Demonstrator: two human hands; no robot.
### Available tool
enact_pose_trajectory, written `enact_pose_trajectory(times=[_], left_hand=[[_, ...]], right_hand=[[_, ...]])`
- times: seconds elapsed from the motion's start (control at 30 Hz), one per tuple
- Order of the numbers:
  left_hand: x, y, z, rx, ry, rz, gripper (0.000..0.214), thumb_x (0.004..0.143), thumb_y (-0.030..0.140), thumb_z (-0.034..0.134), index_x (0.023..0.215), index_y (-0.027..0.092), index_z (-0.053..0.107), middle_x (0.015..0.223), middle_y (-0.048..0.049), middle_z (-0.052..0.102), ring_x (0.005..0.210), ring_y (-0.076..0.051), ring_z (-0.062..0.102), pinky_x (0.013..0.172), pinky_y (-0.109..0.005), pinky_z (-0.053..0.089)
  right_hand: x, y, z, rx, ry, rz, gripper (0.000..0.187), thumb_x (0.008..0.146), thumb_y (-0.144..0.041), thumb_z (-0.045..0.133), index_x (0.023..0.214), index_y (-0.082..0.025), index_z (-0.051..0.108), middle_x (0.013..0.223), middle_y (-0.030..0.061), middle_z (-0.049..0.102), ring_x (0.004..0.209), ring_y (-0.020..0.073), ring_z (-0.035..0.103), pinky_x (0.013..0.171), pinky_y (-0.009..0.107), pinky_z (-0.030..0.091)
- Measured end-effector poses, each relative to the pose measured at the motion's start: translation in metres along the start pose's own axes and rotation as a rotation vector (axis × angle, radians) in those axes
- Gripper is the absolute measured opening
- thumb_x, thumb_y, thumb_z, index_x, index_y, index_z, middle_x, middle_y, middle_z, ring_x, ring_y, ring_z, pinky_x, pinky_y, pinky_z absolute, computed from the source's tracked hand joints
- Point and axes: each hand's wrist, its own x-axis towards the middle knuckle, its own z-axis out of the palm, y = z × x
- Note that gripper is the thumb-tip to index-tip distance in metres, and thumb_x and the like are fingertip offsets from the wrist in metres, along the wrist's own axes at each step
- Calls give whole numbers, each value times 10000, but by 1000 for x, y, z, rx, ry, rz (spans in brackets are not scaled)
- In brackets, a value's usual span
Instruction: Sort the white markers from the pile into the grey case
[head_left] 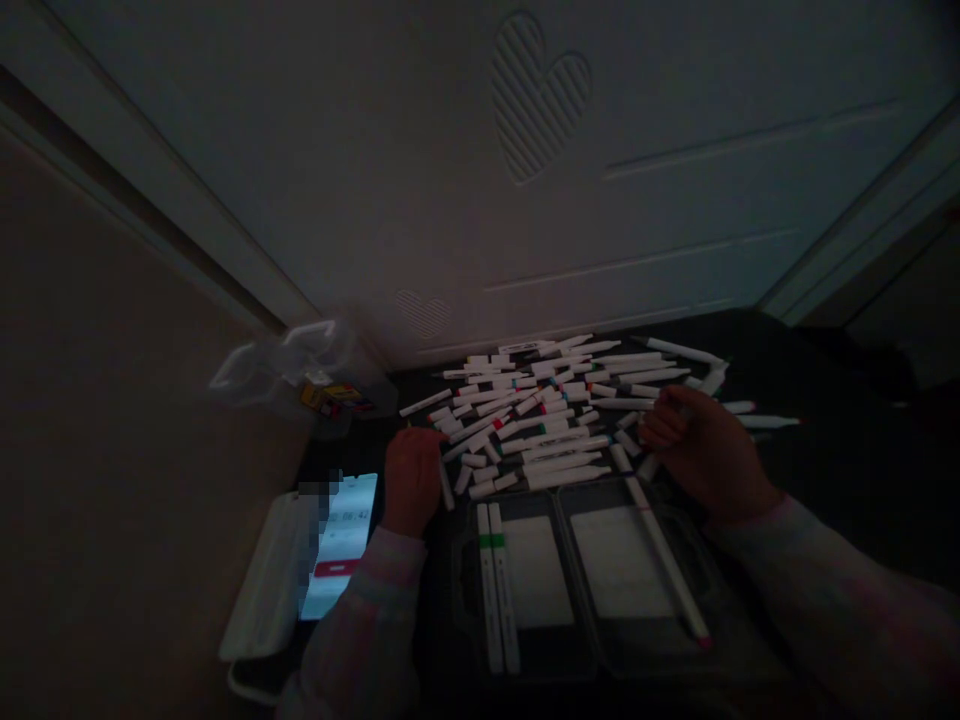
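The scene is very dark. A pile of several white marker pens point(555, 405) with coloured caps lies on a dark surface in front of a white door. My left hand point(411, 478) rests at the pile's near left edge, fingers curled, touching pens. My right hand point(694, 445) sits at the pile's right side, fingers bent over pens; what they hold, if anything, is hidden. Below the hands is a dark two-part tray point(559, 660). Two green-banded pens point(496, 590) lie in its left half. One pink-tipped pen point(667, 565) lies across its right half.
A lit phone point(341, 545) leans on a white case point(262, 590) at the lower left. A clear plastic bag point(300, 375) with a colourful label lies left of the pile. The white door with heart shapes point(536, 95) closes off the back.
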Motion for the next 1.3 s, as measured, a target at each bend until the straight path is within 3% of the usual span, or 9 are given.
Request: enact_pose_trajectory(times=[0.23,0.67,1.3], left_hand=[[-1,-1,1,40,-7,-22,432,892,230,200,771,187,613,782,-47,643,791,-174,563,721,-337,430],[2,4,2,78,-128,0,422,886,247,240,767,165,637,815,-69,657,831,-206,544,767,-378,407],[0,4,6,48,-225,20,373,884,288,324,819,158,668,900,-73,668,904,-208,532,824,-404,413]], right_hand=[[2,1,-1,3,-7,4,267,688,-214,570,528,-158,362,449,-56,227,393,42,236,384,198,256],[3,2,-2,39,-7,13,271,749,-180,490,520,-151,348,438,-47,240,393,50,225,371,189,249],[1,2,1,20,21,23,254,743,-177,490,515,-145,385,442,-49,213,398,47,194,371,186,218]])
